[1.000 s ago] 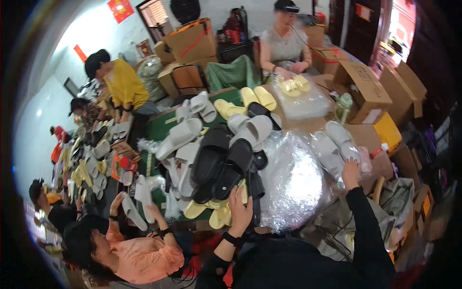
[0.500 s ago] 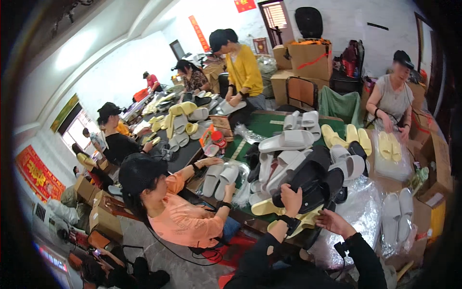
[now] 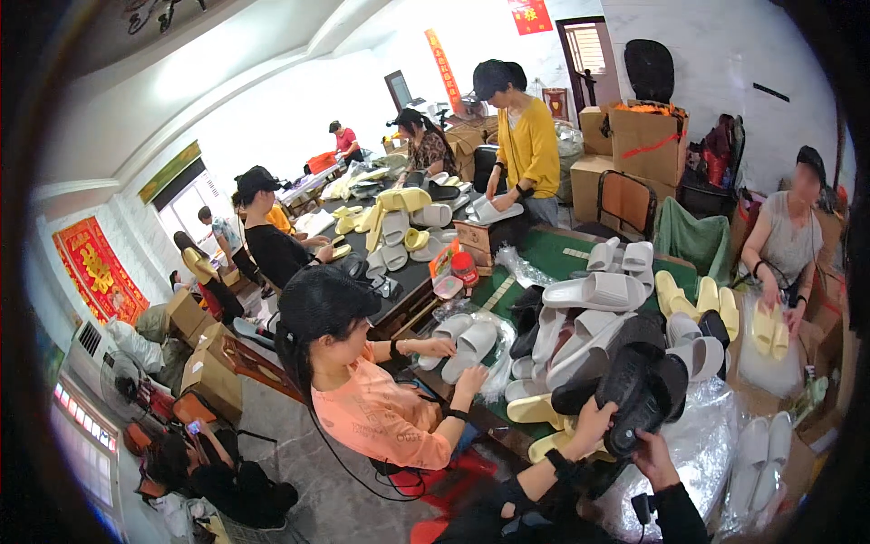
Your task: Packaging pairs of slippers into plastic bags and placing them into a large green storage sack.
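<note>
My left hand (image 3: 589, 432) is closed on the side of a black slide slipper (image 3: 627, 388), lifted in front of the pile with its ridged sole facing me. My right hand (image 3: 655, 460) grips the same slipper at its lower end, thumb and fingers at the edge. Beside it lies another black slipper (image 3: 669, 388), partly hidden by the first. Grey slippers (image 3: 594, 292) are heaped just beyond my hands. Pale yellow slippers (image 3: 535, 410) lie left of my left hand, partly under the pile. Clear plastic wrap (image 3: 698, 444) spreads to the right of my right hand.
A person in orange (image 3: 385, 408) sits to my left, hands at grey slippers (image 3: 476, 343). Another person (image 3: 784, 245) handles yellow slippers (image 3: 770, 331) at the right. Bagged grey slippers (image 3: 759, 462) lie near right. A red-lidded jar (image 3: 465, 269) stands on the green tabletop (image 3: 507, 304).
Both hands have closed on a black slipper and raised it from the pile, sole toward me. My right hand, open before, now grips it. The view has swung left.
</note>
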`<action>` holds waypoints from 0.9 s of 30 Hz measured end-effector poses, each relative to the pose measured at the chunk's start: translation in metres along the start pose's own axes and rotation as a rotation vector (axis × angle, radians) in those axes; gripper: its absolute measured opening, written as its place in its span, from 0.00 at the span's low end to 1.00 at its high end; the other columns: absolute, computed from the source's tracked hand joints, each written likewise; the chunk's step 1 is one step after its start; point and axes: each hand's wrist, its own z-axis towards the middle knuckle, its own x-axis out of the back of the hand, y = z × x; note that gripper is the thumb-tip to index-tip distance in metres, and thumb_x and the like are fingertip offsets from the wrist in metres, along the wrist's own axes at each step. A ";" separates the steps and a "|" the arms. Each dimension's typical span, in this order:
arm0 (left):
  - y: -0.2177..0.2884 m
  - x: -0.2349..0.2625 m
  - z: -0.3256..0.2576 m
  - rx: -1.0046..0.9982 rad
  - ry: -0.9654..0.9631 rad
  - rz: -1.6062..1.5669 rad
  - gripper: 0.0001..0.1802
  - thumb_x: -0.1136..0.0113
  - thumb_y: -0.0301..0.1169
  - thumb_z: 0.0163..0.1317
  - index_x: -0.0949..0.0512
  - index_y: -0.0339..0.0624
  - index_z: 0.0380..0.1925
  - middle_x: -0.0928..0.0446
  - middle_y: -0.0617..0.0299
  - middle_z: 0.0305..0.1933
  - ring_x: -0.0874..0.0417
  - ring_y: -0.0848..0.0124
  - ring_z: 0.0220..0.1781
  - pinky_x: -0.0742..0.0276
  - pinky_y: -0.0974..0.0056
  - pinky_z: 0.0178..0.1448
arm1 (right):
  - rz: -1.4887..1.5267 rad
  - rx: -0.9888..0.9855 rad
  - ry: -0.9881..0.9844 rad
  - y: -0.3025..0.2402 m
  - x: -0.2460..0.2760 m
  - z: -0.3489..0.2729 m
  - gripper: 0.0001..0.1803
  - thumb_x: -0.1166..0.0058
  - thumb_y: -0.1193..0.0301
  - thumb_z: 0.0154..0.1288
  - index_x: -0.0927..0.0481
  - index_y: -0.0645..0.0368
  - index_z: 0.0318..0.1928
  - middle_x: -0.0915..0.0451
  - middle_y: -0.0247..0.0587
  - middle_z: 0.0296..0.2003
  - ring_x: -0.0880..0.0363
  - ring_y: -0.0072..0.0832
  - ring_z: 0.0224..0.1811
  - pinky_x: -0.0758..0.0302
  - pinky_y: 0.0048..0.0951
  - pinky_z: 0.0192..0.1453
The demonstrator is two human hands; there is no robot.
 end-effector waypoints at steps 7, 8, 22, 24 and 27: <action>-0.005 -0.047 -0.062 0.134 -0.477 0.025 0.23 0.40 0.40 0.57 0.33 0.40 0.48 0.28 0.64 0.30 0.29 0.78 0.25 0.32 0.73 0.28 | -0.407 0.581 0.368 -0.056 0.070 -0.081 0.40 0.47 0.79 0.55 0.49 0.60 0.67 0.35 0.43 0.58 0.34 0.36 0.57 0.41 0.33 0.64; -0.012 -0.054 -0.057 0.277 -0.572 0.059 0.22 0.40 0.41 0.57 0.32 0.41 0.47 0.28 0.65 0.30 0.29 0.78 0.25 0.33 0.73 0.27 | -0.551 0.689 0.551 -0.058 0.096 -0.087 0.41 0.46 0.78 0.56 0.51 0.59 0.68 0.37 0.44 0.60 0.36 0.37 0.59 0.43 0.32 0.64; -0.149 -0.095 -0.030 -0.221 -1.193 1.351 0.39 0.38 0.48 0.50 0.36 0.43 0.60 0.44 0.40 0.66 0.49 0.44 0.69 0.54 0.45 0.69 | -0.794 0.449 0.664 -0.011 0.288 -0.089 0.40 0.54 0.80 0.40 0.41 0.66 0.62 0.31 0.48 0.54 0.33 0.38 0.55 0.37 0.28 0.60; -0.162 -0.081 -0.021 -0.339 -1.208 1.571 0.38 0.41 0.49 0.49 0.34 0.44 0.60 0.43 0.38 0.65 0.50 0.43 0.70 0.56 0.45 0.70 | -0.901 0.385 0.728 -0.005 0.310 -0.087 0.43 0.54 0.83 0.40 0.45 0.66 0.64 0.36 0.48 0.58 0.37 0.39 0.59 0.42 0.28 0.64; -0.224 -0.048 0.001 -0.724 -1.055 2.014 0.25 0.52 0.41 0.61 0.29 0.43 0.56 0.39 0.46 0.65 0.47 0.50 0.70 0.63 0.47 0.73 | -1.112 0.460 0.848 0.007 0.363 -0.047 0.45 0.52 0.86 0.42 0.49 0.64 0.66 0.41 0.52 0.62 0.40 0.45 0.63 0.45 0.32 0.67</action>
